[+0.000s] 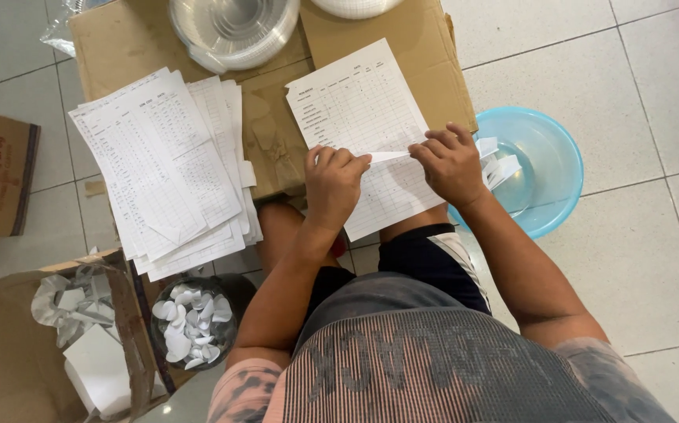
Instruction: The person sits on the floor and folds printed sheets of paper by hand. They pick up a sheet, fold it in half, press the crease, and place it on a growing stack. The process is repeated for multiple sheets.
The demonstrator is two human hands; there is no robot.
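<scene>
A white printed sheet with a table of rows lies on a flattened cardboard box in front of me. My left hand and my right hand both pinch this sheet near its middle, thumbs close together, with a torn or folded strip of paper raised between them. The lower part of the sheet hangs over my knees.
A fanned stack of similar printed sheets lies to the left. A light blue plastic basin with paper scraps stands at the right. A dark bowl of small white paper pieces and an open cardboard box stand lower left. Clear plastic containers stand at the top.
</scene>
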